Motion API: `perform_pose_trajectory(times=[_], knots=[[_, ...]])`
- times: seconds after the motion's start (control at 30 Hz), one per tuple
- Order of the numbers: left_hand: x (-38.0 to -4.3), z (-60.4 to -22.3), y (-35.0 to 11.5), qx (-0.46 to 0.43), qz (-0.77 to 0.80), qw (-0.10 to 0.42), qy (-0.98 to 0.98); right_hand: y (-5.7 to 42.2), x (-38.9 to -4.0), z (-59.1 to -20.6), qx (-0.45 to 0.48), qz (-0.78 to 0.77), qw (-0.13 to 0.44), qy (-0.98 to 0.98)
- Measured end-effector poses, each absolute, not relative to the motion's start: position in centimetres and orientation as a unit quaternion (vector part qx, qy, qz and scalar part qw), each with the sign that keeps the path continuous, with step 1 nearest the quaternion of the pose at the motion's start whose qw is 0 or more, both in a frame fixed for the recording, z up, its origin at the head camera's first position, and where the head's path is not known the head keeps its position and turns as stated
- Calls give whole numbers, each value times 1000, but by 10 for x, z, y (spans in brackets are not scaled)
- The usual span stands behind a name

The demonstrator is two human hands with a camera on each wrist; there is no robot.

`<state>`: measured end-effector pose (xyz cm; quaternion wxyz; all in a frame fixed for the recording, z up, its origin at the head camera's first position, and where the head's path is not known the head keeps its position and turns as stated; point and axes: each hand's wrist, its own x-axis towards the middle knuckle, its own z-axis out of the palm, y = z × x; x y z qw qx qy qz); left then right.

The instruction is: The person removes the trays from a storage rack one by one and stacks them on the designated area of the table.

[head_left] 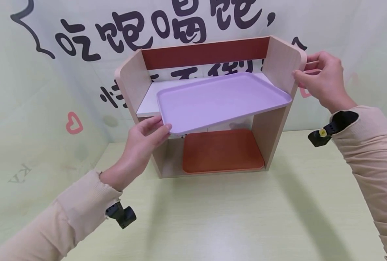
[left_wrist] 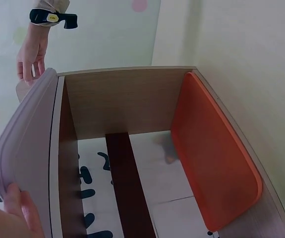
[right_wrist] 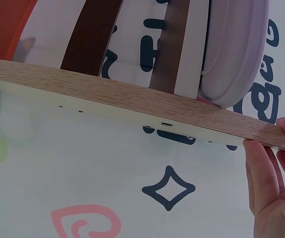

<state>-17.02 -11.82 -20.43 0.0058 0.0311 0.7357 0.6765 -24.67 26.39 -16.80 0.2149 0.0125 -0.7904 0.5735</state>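
Note:
A lilac tray sits at the upper level of a small wooden two-tier shelf, its left end jutting out past the white upper board. My left hand pinches the tray's front left corner between thumb and fingers, as the left wrist view also shows. The tray's right end is close against the right side panel. That panel's front edge is gripped by my right hand, thumb inside and fingers outside. On the lower level lies an orange tray.
The shelf stands on a pale table, against a light wall covering with black lettering and pink hearts. A reddish-brown back rail spans the top of the shelf. Dark wrist cameras hang from both sleeves.

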Motion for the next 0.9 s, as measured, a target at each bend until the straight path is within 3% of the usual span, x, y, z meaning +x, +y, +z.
perform_pose_trajectory(times=[0.37,0.73,0.9], knots=[[-180,-205,-125,47,651,17,757,265,-247,-170,6,565,214,-797],[-209,-193,-140,21,558,-28,829,264,-246,-169,8,561,215,-799],[-223,-185,-141,19,501,-6,865,264,-245,-169,8,561,215,-799]])
